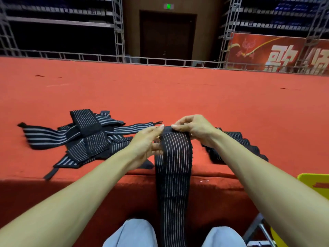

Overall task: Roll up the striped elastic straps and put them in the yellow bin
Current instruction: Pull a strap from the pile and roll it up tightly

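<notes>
A black elastic strap with thin pale stripes (173, 168) hangs over the front edge of the red stage and runs down between my knees. My left hand (147, 145) pinches its top end from the left, and my right hand (192, 127) pinches the same end from the right, fingertips almost meeting over the fold. To the left lies a loose pile of striped straps (85, 138). More strap material (245, 147) lies behind my right forearm. A corner of the yellow bin (316, 184) shows at the right edge, below stage level.
The red carpeted stage (160, 93) stretches far ahead to a metal railing (160, 61). Metal truss towers, a dark door and a red banner (277, 52) stand behind it. A metal frame (258, 230) sits at lower right near my knee.
</notes>
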A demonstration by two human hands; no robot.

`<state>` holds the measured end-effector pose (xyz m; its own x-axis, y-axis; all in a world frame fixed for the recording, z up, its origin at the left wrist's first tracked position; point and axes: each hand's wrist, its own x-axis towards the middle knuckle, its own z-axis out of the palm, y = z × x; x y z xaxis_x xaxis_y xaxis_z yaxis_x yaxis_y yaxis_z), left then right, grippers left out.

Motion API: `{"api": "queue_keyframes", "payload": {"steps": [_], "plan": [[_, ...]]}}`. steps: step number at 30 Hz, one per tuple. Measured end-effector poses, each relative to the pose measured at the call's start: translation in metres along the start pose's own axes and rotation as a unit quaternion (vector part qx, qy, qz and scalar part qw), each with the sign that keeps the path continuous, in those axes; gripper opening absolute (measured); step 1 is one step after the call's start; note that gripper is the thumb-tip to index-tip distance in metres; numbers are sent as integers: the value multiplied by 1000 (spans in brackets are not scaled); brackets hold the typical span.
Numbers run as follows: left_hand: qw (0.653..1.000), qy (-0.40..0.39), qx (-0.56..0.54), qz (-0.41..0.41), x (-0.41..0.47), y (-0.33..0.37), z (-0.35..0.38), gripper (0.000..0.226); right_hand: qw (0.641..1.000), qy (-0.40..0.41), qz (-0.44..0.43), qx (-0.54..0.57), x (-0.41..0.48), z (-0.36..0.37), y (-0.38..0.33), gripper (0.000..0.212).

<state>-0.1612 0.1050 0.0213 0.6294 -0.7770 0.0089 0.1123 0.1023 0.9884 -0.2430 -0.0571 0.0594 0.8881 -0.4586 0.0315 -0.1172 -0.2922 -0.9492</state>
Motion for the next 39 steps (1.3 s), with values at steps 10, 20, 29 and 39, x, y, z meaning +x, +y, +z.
{"api": "queue_keyframes", "payload": {"steps": [10, 20, 29, 39], "plan": [[961, 115, 244, 54, 50, -56, -39, 9, 995, -59, 65, 53, 31, 14, 61, 10], [932, 181, 303, 79, 146, -67, -57, 10, 986, 130, -32, -99, 128, 24, 98, 15], [870, 203, 442, 74, 191, -94, -66, 17, 973, 165, -21, -159, 177, 30, 142, 3], [863, 181, 469, 52, 197, -101, -65, 21, 977, 152, -37, -143, 180, 26, 149, 7]]}}
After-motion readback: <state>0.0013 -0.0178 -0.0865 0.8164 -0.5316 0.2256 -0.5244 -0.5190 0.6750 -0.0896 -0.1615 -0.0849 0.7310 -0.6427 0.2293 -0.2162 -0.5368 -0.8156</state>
